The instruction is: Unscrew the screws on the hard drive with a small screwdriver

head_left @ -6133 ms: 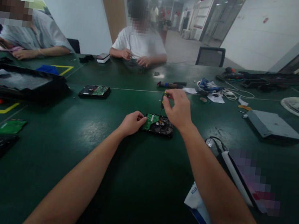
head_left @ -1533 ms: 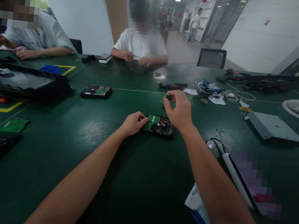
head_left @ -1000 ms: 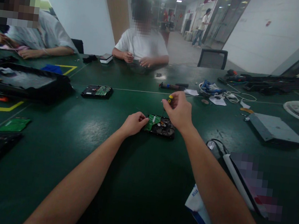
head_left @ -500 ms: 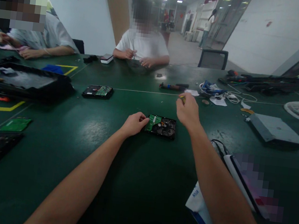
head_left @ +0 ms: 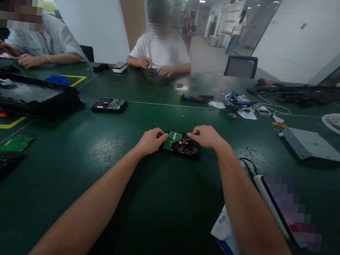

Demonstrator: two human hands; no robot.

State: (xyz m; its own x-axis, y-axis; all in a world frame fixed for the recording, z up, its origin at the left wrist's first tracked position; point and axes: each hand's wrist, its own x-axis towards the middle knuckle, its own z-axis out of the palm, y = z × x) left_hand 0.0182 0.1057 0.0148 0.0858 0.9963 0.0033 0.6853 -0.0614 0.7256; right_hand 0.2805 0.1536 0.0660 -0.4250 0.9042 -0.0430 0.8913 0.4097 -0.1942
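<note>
Carefully, the left grip [head_left: 150, 142] pinches the left end of the hard drive [head_left: 182, 148], while the right grip [head_left: 209, 137], curled around a screwdriver [head_left: 197, 132], has its fingertips by the drive's far side. The drive lies flat, well inside the counter's [head_left: 161, 201] near edge; steady holding should help.

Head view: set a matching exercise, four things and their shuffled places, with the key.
Things
1. Yellow-and-black tool handle
2. Flat grey metal box
3. Thin green circuit board
4. Black mesh-backed chair

Places
A. Beyond the far edge of the green table
B. On the table, toward the picture's left edge
C. In the right hand, near a black rectangular hard drive
D. On the table, toward the picture's right edge

Pairs: 1-C, 2-D, 3-B, 4-A
</note>
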